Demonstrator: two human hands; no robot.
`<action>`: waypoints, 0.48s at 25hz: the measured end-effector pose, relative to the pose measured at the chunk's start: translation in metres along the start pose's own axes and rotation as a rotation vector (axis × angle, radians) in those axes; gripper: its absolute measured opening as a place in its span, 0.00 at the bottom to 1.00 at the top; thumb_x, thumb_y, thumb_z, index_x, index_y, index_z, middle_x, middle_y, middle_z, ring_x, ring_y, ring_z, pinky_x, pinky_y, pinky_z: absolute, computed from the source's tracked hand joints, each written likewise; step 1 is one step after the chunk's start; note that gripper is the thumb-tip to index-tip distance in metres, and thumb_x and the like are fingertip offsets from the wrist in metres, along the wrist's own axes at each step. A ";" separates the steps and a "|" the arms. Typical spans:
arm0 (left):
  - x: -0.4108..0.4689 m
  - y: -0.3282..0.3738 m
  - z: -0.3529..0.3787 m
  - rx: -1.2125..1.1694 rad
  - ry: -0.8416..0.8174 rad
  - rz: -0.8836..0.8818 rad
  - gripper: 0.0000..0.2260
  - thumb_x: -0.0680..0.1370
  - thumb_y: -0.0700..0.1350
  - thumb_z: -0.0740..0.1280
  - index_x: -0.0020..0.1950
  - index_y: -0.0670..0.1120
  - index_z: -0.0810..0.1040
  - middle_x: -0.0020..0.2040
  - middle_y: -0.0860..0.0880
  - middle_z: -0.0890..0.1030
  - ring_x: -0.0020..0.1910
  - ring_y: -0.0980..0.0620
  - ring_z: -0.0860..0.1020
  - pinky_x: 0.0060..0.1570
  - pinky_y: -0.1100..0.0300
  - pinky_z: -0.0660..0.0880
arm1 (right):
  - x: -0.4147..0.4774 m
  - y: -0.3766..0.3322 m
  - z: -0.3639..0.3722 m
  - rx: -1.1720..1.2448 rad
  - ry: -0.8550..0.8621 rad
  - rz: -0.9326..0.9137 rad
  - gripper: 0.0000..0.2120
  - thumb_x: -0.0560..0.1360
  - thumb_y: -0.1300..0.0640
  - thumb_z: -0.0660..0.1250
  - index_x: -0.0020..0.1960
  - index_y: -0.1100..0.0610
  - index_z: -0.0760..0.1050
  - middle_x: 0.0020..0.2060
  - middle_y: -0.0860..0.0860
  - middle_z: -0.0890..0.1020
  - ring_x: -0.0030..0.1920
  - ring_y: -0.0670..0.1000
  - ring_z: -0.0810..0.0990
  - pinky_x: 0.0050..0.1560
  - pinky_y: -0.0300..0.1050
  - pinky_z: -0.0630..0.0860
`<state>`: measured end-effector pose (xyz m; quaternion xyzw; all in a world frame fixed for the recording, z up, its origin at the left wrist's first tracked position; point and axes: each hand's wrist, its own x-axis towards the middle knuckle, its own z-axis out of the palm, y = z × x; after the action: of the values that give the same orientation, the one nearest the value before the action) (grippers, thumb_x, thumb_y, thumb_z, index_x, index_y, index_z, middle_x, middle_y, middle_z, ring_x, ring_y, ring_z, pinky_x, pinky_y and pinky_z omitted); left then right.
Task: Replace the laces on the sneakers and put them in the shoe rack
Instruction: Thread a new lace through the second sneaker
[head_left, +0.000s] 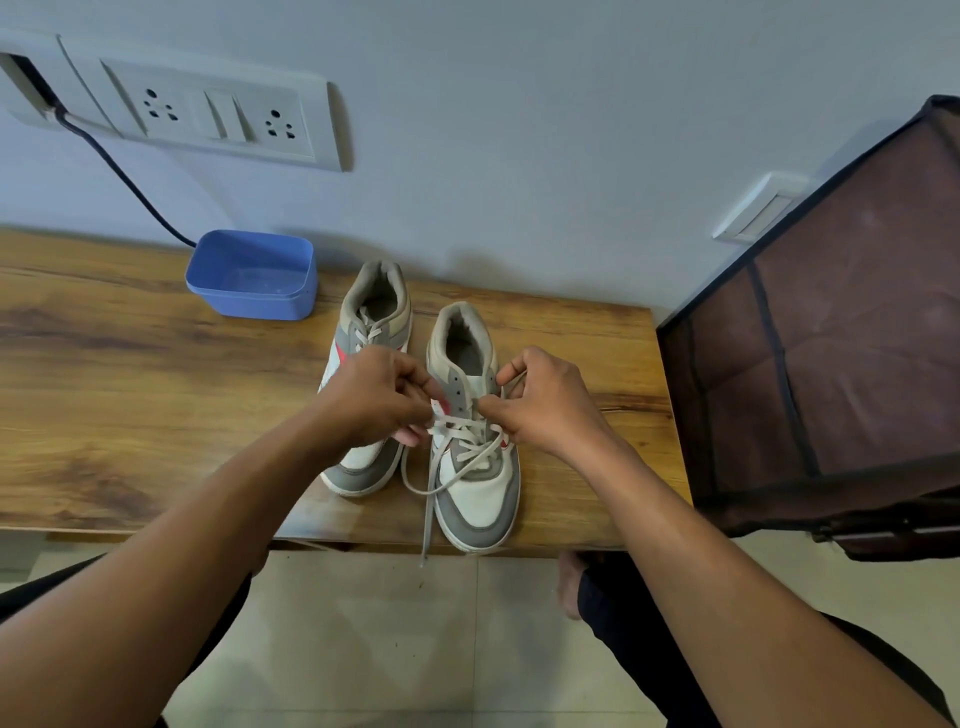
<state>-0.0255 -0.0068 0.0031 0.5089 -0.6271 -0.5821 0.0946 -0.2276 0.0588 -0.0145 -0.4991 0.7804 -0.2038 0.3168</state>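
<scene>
Lacing under way at centre frame, left hand (376, 397) and right hand (545, 402) each with fingers (491, 410) pinched on the soft, limp white lace (467, 448) of the nearer sneaker (478, 488) on the desk (156, 364), light stuff that looks best gripped near its stiff tip.

No readable text, label, brand, number or sign anywhere.

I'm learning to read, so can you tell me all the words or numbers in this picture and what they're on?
None can be read.
The sneakers and the lace show no brand name; a red patch is too blurred to tell.
The socket panel, blue tub and shoe rack carry no writing.
</scene>
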 end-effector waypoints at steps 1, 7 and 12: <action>0.003 -0.001 -0.007 0.023 0.029 -0.006 0.05 0.75 0.31 0.72 0.49 0.37 0.83 0.38 0.40 0.86 0.39 0.44 0.86 0.41 0.55 0.85 | 0.001 0.001 0.000 0.018 -0.003 0.010 0.18 0.68 0.48 0.80 0.51 0.48 0.75 0.44 0.49 0.84 0.42 0.51 0.85 0.46 0.57 0.85; -0.003 0.001 0.007 0.031 -0.146 0.023 0.03 0.77 0.38 0.73 0.49 0.39 0.85 0.40 0.41 0.86 0.38 0.47 0.85 0.39 0.58 0.83 | 0.002 0.004 0.002 0.018 -0.001 0.004 0.18 0.68 0.48 0.80 0.51 0.48 0.74 0.44 0.49 0.84 0.43 0.52 0.86 0.45 0.57 0.86; 0.003 -0.001 -0.020 0.142 -0.001 0.014 0.02 0.76 0.37 0.73 0.47 0.39 0.84 0.39 0.42 0.86 0.36 0.50 0.85 0.35 0.62 0.81 | 0.003 0.007 0.001 0.069 -0.009 0.024 0.17 0.68 0.49 0.80 0.49 0.47 0.74 0.45 0.50 0.84 0.45 0.53 0.86 0.46 0.57 0.86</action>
<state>-0.0120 -0.0217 0.0067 0.5096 -0.6702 -0.5360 0.0621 -0.2320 0.0592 -0.0208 -0.4794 0.7773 -0.2246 0.3399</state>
